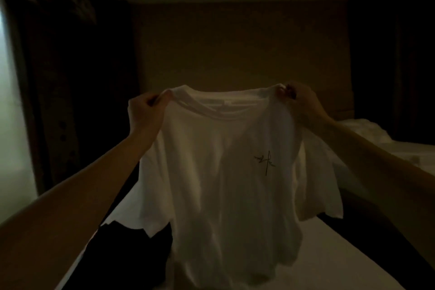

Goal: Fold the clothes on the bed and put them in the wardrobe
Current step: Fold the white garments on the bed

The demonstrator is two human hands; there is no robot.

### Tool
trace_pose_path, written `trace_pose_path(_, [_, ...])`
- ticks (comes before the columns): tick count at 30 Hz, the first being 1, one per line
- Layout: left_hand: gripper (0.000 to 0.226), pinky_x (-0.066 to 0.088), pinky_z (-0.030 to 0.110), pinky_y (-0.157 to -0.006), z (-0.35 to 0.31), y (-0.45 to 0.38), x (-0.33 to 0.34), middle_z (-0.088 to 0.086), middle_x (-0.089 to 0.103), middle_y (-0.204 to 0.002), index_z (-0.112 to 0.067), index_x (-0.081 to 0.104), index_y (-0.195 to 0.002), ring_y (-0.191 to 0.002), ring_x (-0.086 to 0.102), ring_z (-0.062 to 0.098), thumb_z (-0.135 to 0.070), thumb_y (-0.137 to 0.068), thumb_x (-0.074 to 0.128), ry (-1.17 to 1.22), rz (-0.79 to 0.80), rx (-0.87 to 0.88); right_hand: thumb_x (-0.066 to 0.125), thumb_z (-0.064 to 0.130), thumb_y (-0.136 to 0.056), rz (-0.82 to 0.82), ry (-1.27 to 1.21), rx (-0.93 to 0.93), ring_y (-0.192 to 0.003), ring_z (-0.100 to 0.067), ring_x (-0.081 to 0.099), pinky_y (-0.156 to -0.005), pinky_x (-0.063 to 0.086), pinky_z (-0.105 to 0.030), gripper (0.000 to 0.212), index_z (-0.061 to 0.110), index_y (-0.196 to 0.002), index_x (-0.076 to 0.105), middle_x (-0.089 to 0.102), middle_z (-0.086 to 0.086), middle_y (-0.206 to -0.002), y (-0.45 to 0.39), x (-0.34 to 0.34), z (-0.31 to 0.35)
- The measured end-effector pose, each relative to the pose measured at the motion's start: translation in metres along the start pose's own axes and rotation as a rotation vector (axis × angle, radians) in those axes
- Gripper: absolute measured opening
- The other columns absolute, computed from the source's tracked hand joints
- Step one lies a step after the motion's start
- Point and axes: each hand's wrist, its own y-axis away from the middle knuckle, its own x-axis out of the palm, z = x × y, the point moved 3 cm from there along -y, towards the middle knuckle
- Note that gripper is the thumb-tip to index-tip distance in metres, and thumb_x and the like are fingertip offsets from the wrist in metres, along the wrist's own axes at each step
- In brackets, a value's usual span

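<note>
A white T-shirt (223, 172) with a small dark print on its chest hangs spread out in front of me, above the white bed (341, 261). My left hand (144, 110) pinches its left shoulder beside the collar. My right hand (299, 101) pinches the right shoulder at the same height. The collar sags a little between the two hands and the hem hangs down near the mattress. A dark garment (122, 256) lies on the bed at the lower left, partly hidden behind the shirt.
The room is dim. A second bed with rumpled white bedding (376, 139) stands at the right. A brown headboard wall (235, 54) fills the back. Dark curtains hang at the far left and right, with a bright window strip (9, 125) at the left edge.
</note>
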Motion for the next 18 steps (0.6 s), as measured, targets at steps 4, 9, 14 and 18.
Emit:
trace_pose_path(4, [0.027, 0.044, 0.019, -0.061, -0.028, -0.015, -0.016, -0.004, 0.065, -0.075, -0.016, 0.075, -0.089, -0.068, 0.059, 0.007, -0.042, -0.087, 0.067, -0.063, -0.086, 0.084, 0.045, 0.026, -0.103, -0.078, 0.131, -0.079, -0.068, -0.005, 0.043, -0.053, 0.030, -0.014, 0.015, 0.017, -0.093, 0.051, 0.047, 0.006, -0.081, -0.016, -0.014, 0.023])
trace_pose_path(9, [0.032, 0.056, 0.034, -0.074, -0.020, -0.029, -0.020, -0.004, 0.066, -0.076, -0.018, 0.076, -0.090, -0.078, 0.064, 0.016, -0.048, -0.084, 0.066, -0.098, -0.121, 0.077, 0.053, 0.034, -0.098, -0.103, 0.249, -0.211, -0.063, -0.005, 0.044, -0.054, 0.034, -0.024, 0.017, 0.020, -0.089, 0.053, 0.049, 0.008, -0.075, -0.023, -0.010, 0.031])
trace_pose_path(14, [0.046, 0.054, 0.033, -0.074, 0.021, -0.031, 0.006, -0.005, 0.070, -0.084, -0.024, 0.074, -0.091, -0.082, 0.065, 0.017, -0.065, -0.076, 0.059, -0.187, -0.087, 0.002, 0.052, 0.027, -0.099, -0.018, 0.279, -0.229, -0.063, -0.010, 0.046, -0.056, 0.031, -0.027, 0.016, 0.020, -0.086, 0.049, 0.047, 0.006, -0.071, -0.030, 0.018, 0.002])
trace_pose_path(18, [0.046, 0.052, 0.035, -0.075, 0.075, -0.026, 0.042, -0.004, 0.069, -0.088, -0.029, 0.074, -0.085, -0.087, 0.063, 0.020, -0.071, -0.074, 0.057, -0.296, -0.016, -0.035, 0.047, 0.030, -0.097, 0.003, 0.339, -0.164, -0.092, -0.034, 0.056, -0.077, 0.037, -0.039, 0.011, 0.030, -0.086, 0.046, 0.054, -0.001, -0.085, -0.036, 0.066, -0.051])
